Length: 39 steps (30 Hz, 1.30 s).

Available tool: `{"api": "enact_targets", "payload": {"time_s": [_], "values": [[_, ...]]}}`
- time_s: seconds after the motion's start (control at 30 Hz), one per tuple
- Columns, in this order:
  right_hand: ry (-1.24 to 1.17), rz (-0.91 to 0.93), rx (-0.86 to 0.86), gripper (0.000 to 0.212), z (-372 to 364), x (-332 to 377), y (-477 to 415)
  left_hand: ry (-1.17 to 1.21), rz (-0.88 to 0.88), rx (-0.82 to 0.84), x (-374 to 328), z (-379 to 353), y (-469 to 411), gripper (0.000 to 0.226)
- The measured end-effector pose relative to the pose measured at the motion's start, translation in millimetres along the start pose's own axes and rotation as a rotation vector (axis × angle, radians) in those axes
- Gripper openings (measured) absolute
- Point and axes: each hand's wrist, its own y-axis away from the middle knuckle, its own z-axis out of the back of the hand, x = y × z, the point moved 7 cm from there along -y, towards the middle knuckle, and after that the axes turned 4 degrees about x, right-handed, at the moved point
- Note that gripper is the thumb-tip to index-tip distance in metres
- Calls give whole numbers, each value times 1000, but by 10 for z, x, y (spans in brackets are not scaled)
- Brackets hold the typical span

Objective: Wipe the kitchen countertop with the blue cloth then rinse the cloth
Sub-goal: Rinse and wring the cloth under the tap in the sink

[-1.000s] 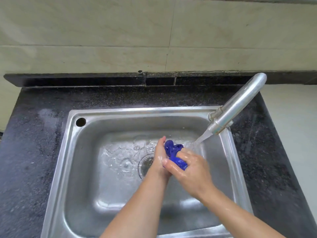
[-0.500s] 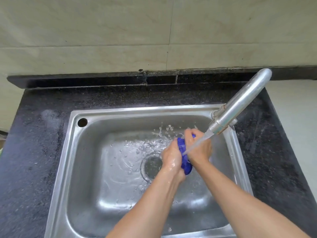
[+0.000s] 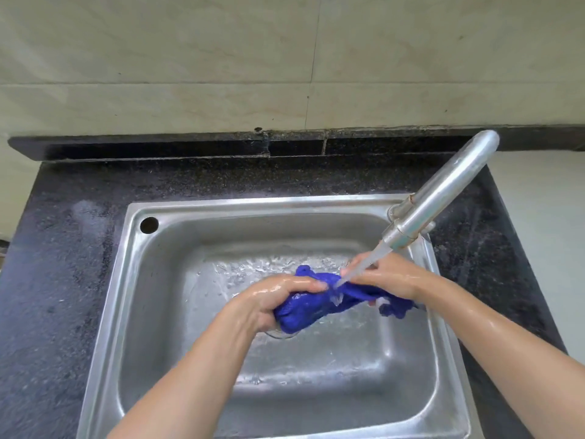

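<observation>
So your left hand (image 3: 269, 299) and right hand (image 3: 389, 277) are gripping opposite ends of the blue cloth (image 3: 316, 304); it's probably handling limp, waterlogged.

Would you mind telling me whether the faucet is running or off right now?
Running: a stream of water leaves the faucet and strikes the blue cloth, which the left hand and right hand grip.

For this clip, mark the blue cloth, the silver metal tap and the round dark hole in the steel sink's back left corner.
blue cloth (image 3: 304, 312), head view: bunched wet left part.
silver metal tap (image 3: 443, 188), head view: middle of the spout.
round dark hole (image 3: 149, 224), head view: its centre.
</observation>
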Motion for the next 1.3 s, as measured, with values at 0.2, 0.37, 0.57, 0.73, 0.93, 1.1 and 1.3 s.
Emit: {"api": "enact_targets", "payload": {"time_s": [0.2,0.37,0.57,0.73,0.93,1.1,1.3], "values": [[-98,6,106,36,-37,-225,244,200,-189,-26,-224,211,80,7],[-742,29,-430,21,195,-308,86,414,-137,-64,-16,145,-51,30],[-547,289,-423,29,-599,420,437,457,-96,-195,72,-160,-288,45],[-95,-87,-935,35,0,27,177,412,-224,-245,31,-585,-420,32],[-329,177,-833,49,-604,236,227,418,-345,-574,-166,-219,-295,8],[-499,-80,-977,43,-118,7,-105,450,-396,-539,-72,-431,-198,24],[-404,88,-882,48,-390,188,-29,367,-396,-583,-159,-262,-86,22]]}}
